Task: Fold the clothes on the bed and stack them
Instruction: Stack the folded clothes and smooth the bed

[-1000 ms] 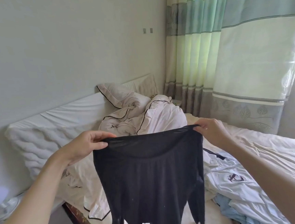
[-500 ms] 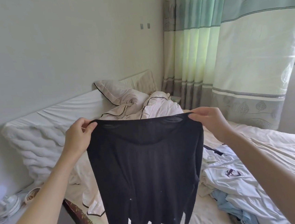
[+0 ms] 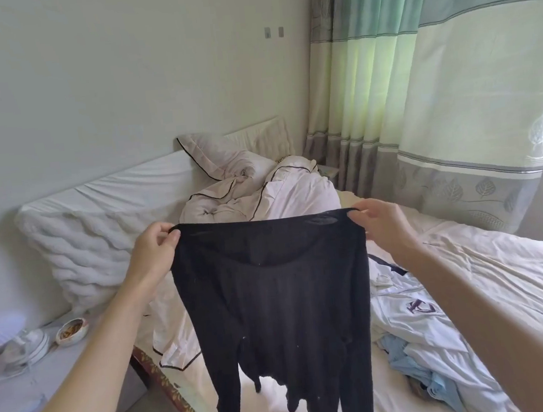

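Raised higher, both hands [image 3: 155,248] pinch black garment [image 3: 278,303] above bed [image 3: 500,284]

Garment [image 3: 278,303] hangs above bed [image 3: 500,284], left hand [image 3: 154,249] & right hand [image 3: 383,227] at its top corners. Quilt heap [image 3: 262,190] behind garment; clothes pile [image 3: 416,334] on bed, right of it. Bowl [image 3: 72,331] & fan [image 3: 26,347] left of bed.

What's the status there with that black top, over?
Left hand and right hand each pinch a top corner of the black top. It hangs spread, unfolded, above the bed. Nothing in the way.
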Demonstrator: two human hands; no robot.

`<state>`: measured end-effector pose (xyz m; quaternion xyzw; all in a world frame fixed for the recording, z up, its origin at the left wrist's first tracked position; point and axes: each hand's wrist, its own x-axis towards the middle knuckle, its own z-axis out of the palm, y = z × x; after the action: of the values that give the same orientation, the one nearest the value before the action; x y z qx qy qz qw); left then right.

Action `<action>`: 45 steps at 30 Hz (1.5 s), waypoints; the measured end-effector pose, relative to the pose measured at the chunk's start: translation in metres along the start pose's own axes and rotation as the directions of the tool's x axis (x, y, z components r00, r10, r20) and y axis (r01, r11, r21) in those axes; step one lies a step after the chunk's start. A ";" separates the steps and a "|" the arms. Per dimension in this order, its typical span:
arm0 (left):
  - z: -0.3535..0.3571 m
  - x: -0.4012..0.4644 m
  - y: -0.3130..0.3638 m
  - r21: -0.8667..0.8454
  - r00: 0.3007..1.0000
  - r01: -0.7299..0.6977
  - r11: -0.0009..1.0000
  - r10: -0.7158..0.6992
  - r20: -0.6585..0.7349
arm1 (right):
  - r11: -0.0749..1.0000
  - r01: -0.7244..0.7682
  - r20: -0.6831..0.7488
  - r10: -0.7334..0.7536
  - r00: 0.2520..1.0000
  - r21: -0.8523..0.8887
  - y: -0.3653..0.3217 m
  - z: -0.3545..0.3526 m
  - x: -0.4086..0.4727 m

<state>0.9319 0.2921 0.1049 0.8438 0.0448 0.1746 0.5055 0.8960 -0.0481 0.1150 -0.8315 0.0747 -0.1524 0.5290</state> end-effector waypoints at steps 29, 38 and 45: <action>-0.066 -0.130 -0.004 0.249 0.792 -0.580 0.775 0.608 -0.048 | 0.771 0.262 -0.207 -0.451 0.868 -0.580 -0.009 -0.063 -0.167; -0.025 -0.080 -0.033 0.261 0.840 -0.530 0.807 0.542 0.029 | 0.703 0.215 -0.178 -0.442 0.879 -0.678 0.022 -0.030 -0.108; 0.068 0.005 -0.107 0.385 0.878 -0.477 0.790 0.448 0.167 | 0.727 0.160 -0.053 -0.261 0.964 -0.668 0.109 0.037 0.011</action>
<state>0.9700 0.2885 -0.0157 0.9219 -0.1439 0.2510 0.2578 0.9229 -0.0663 0.0040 -0.9539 0.0661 -0.2348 0.1750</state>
